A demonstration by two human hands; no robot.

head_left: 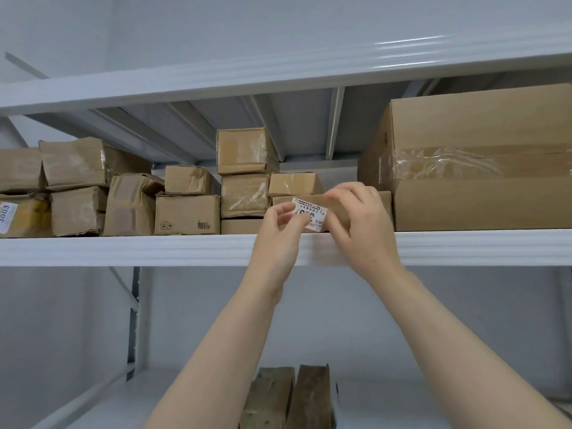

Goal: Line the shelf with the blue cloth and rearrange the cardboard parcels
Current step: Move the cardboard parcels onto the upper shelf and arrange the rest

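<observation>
Several brown cardboard parcels stand on the white metal shelf [154, 249], some stacked in twos and threes. A flat parcel [337, 202] lies at the shelf's front edge, right of centre. Both my hands are raised to it. My left hand [278, 239] pinches the left edge of a white printed label [311, 212] on the parcel's front. My right hand [362, 227] presses on the label's right part with its fingers bent against the parcel. No blue cloth is in view.
A large taped carton [483, 168] fills the shelf's right end. A parcel with a numbered white label [18, 215] sits at far left. Another shelf beam [278, 72] runs overhead. Two darker packages [291, 397] stand on the lower shelf below my arms.
</observation>
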